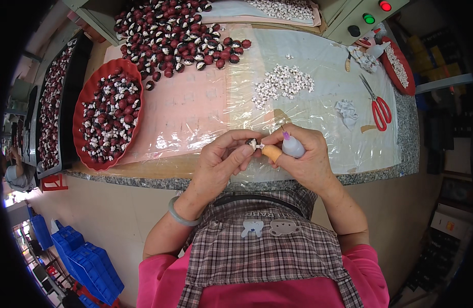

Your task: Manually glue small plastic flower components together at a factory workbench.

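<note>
Round dark-and-white ball pinched in left fingers; translucent tapered bottle held in right fingers, tips pressed against small white bit.

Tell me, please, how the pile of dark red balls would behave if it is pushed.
The pile of dark red balls would probably scatter, since the balls look round and loose. Strays may roll readily over the clear plastic sheet, though its wrinkles might slow some. Each ball looks small, so likely easy to nudge; I cannot tell the material.
</note>
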A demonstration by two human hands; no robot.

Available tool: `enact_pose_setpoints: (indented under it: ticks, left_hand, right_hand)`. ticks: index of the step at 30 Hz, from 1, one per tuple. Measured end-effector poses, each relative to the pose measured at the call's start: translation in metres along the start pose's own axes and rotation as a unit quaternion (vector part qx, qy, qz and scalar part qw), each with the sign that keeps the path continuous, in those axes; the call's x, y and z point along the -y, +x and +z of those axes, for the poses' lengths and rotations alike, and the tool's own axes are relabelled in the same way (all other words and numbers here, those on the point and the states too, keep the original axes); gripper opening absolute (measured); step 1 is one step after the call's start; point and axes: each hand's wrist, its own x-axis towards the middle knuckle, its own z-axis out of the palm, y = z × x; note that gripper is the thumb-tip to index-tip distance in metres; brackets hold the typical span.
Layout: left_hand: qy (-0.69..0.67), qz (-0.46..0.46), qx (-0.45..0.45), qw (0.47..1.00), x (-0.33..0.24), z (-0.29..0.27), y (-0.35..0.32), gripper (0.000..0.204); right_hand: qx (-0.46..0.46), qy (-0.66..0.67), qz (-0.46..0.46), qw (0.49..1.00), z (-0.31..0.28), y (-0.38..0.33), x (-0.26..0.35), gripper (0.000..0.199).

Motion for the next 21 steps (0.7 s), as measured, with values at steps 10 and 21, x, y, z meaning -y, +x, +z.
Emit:
enact_pose_setpoints:
  ticks: [10,21]
  left_hand:
    - [0.219,0.107,-0.052,0.968,0.003,0.008,-0.003,0.024]
    - [0.349,0.258,-0.054,0.899,0.001,0.006,-0.002,0.021]
  right_hand:
    - [-0.028,-0.056,-0.093,0.994,0.007,-0.007,-0.009,0.014]
    - [-0.030,0.013,-0.142,0.989,0.018,-0.010,-0.016,0.015]
